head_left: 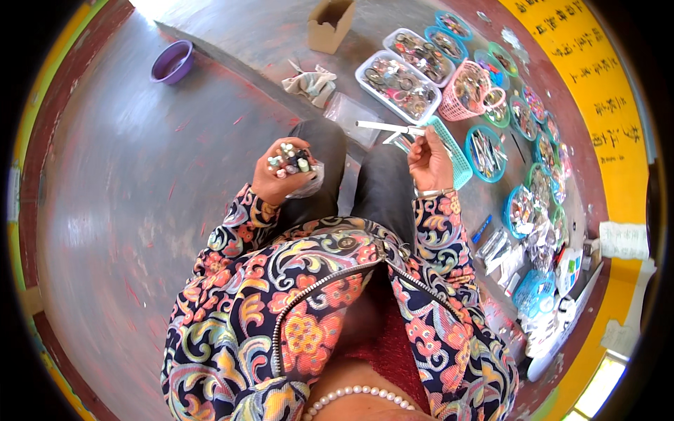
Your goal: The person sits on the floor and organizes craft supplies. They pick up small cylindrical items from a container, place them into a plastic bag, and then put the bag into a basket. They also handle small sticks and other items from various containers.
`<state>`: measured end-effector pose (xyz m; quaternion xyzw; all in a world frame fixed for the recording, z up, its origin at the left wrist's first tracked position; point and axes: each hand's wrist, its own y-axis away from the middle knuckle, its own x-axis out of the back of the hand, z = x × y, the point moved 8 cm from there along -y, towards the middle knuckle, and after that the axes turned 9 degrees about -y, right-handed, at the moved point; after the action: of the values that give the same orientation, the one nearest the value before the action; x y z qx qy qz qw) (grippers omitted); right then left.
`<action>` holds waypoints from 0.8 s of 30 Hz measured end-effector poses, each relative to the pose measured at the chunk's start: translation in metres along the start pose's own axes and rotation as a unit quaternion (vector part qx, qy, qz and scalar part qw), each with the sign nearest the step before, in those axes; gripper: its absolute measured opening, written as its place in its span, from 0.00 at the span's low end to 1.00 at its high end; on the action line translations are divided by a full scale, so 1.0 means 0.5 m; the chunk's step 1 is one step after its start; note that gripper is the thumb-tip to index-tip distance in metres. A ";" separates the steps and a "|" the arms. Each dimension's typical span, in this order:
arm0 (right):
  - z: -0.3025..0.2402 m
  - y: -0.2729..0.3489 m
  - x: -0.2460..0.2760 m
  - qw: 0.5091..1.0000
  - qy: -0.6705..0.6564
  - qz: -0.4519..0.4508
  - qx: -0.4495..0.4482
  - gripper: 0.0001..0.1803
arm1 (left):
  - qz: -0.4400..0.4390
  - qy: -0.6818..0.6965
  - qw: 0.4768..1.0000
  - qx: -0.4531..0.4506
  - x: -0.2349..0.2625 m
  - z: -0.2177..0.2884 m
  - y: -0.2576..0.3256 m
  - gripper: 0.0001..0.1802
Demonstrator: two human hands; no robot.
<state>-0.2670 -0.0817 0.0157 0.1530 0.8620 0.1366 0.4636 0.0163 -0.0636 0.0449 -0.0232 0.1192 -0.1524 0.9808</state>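
Observation:
My left hand is closed around a bunch of pens, their ends pointing up in several colours, white, black, pink and pale green. Clear plastic wraps part of the bunch. Between the fingertips of my right hand is a slim white pen with a dark end, held out level toward the left. Close beside that hand stands a turquoise rectangular basket, partly hidden by it, with more pens at its left side. A clear plastic bag lies on the floor beyond my knees.
White trays of small goods, a pink basket and several round baskets line the right side. One blue basket holds pens. A cardboard box, a crumpled cloth and a purple basin stand farther off. A low floor ledge runs across.

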 end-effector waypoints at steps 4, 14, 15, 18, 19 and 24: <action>-0.156 -0.055 0.131 0.990 -0.020 0.025 0.139 0.07 | 0.011 -0.010 1.000 -0.009 0.003 -0.003 0.002 0.25; -0.235 -0.075 0.662 0.933 0.011 0.330 0.143 0.07 | 0.004 -0.060 0.998 0.011 -0.012 0.011 -0.002 0.26; -0.213 -0.083 0.666 0.933 -0.020 0.334 0.132 0.08 | 0.000 -0.076 0.997 -0.001 -0.010 0.015 -0.003 0.26; -0.182 -0.114 0.657 0.921 0.001 0.376 0.107 0.07 | 0.005 -0.084 0.996 0.003 -0.008 0.019 0.001 0.25; -0.178 -0.133 0.647 0.921 0.022 0.376 0.099 0.08 | 0.005 -0.086 0.996 0.003 -0.010 0.022 0.001 0.25; -0.201 -0.223 0.637 0.929 0.067 0.357 0.071 0.10 | 0.003 -0.092 0.996 0.011 -0.014 0.028 -0.003 0.26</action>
<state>-0.5335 -0.0688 -0.2137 0.4739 0.7867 0.2414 0.3136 0.0125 -0.0628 0.0601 -0.0258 0.0265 -0.1481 0.9883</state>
